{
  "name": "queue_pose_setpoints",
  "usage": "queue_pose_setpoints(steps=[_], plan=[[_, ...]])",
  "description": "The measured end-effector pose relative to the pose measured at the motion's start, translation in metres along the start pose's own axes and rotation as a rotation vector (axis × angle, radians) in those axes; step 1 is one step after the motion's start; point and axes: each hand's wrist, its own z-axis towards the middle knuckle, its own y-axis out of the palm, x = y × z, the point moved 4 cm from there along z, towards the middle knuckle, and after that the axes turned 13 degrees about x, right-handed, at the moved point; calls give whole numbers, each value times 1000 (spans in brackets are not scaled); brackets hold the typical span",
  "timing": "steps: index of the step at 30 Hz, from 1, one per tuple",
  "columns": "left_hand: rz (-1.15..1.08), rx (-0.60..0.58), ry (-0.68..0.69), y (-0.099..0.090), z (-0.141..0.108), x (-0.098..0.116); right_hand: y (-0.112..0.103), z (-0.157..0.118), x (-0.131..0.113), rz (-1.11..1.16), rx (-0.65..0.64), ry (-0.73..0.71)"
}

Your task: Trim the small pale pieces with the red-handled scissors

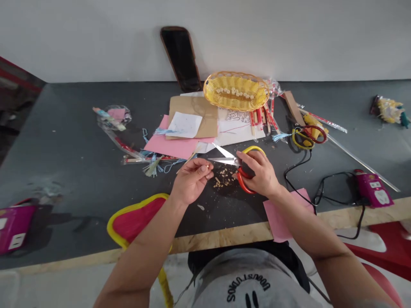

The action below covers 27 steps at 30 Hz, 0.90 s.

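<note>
My right hand (261,173) grips a pair of scissors (228,160) by its red and yellow handles, with the blades spread and pointing left. Just left of the blade tips, my left hand (194,177) is closed in a pinch on a thin wooden stick (192,157); a small pale end shows at the fingertips, and the fingers hide the rest. Small cut wooden bits (224,177) lie scattered on the dark tabletop below the blades. Behind my left hand are pink paper (180,147) and blue-grey tassels (153,167).
A yellow woven basket (237,105) stands at the back beside a leaning phone (181,57). Right lie more scissors (303,139), a glue gun (314,124) with its cord, and a purple power socket (374,190). A red-and-yellow fan-like piece (138,218) overlaps the front edge.
</note>
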Motion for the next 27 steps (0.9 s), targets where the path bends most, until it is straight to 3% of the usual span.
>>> queue_pose_setpoints(steps=[8,15,22,27], plan=[[-13,25,-24,2,-1,-4,5,-5,-19,39,-77,-89],[14,18,3,2,-1,-8,4,-3,-24,2,-105,-7],[-25,-13,-19,6,-1,-8,5,-4,-24,-16,-89,-32],[23,-65,-4,6,-1,-8,4,-5,-15,65,-40,84]])
